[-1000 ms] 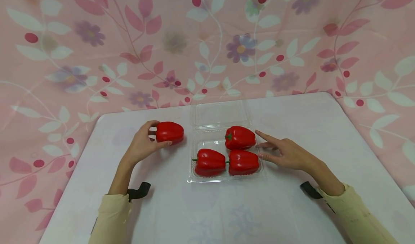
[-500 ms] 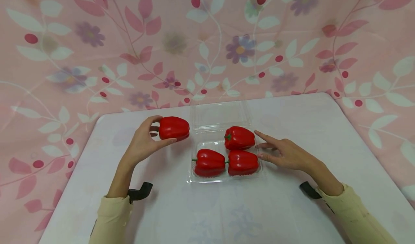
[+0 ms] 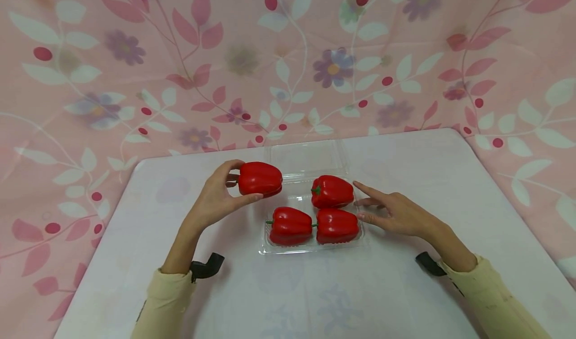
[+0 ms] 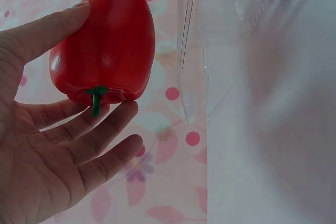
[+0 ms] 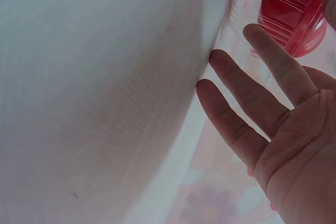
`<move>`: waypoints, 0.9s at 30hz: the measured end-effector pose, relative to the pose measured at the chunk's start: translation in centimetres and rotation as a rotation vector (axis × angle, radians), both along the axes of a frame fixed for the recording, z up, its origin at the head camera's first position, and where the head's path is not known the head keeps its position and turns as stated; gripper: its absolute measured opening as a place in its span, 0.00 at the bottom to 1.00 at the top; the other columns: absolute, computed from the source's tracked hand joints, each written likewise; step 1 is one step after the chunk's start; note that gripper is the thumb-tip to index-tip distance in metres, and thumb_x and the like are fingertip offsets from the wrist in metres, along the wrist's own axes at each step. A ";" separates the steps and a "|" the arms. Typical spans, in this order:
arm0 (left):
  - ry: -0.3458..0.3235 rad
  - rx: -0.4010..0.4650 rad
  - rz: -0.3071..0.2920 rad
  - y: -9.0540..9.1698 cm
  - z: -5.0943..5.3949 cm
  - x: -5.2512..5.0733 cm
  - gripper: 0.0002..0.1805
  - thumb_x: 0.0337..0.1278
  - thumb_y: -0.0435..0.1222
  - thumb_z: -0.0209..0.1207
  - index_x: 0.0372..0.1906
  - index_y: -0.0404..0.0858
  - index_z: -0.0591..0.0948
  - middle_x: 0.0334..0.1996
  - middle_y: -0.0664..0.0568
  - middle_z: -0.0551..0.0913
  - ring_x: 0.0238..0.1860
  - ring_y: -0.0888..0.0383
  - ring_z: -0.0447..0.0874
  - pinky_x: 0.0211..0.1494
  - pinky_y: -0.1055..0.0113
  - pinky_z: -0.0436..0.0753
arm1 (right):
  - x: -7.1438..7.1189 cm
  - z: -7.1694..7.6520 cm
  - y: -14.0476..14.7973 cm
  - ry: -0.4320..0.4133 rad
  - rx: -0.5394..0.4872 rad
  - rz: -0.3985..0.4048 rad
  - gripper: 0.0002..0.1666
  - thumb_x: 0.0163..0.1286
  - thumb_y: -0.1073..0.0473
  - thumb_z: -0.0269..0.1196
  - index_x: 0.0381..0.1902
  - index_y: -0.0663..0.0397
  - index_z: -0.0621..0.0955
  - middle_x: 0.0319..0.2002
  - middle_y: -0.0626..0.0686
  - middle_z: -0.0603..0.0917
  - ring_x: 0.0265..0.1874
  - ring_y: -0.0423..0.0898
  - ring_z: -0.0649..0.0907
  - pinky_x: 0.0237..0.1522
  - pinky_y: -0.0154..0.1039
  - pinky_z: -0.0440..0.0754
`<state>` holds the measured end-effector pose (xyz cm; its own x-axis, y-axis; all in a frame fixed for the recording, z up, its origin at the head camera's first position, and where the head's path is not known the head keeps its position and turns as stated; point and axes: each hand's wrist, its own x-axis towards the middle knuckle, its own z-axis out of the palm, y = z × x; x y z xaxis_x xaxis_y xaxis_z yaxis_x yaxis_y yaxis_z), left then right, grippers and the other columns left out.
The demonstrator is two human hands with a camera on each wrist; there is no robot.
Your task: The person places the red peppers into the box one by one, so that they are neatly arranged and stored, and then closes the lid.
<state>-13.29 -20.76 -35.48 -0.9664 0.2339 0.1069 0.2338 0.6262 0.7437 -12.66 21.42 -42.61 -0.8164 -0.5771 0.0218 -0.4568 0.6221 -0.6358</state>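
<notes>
My left hand (image 3: 218,196) grips a red bell pepper (image 3: 260,179) between thumb and fingers, over the far left part of a clear plastic clamshell box (image 3: 310,249). In the left wrist view the held pepper (image 4: 107,40) shows its green stem toward the palm. Three more red peppers lie in the box: one at the front left (image 3: 291,226), one at the front right (image 3: 337,226) and one at the back right (image 3: 333,192). My right hand (image 3: 396,213) is at the box's right side, its fingers (image 5: 262,103) extended, thumb by the front right pepper.
The box's transparent lid (image 3: 306,158) lies folded back behind it on the white table (image 3: 405,164). A pink floral cloth (image 3: 288,69) hangs behind the table. Black wrist mounts (image 3: 207,266) stick out from both sleeves.
My left hand has lifted the pepper and carried it right, from beside the box to over its back left part. The right hand and the other peppers stay put.
</notes>
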 end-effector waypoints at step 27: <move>-0.014 -0.017 -0.037 3.9 -2.3 -0.5 0.43 0.44 0.48 0.75 0.65 0.41 0.69 0.56 0.51 0.76 0.52 0.50 0.76 0.45 0.52 0.85 | -0.1 0.0 0.0 -0.002 0.004 -0.002 0.46 0.68 0.42 0.63 0.78 0.42 0.57 0.55 0.49 0.84 0.51 0.52 0.83 0.50 0.60 0.80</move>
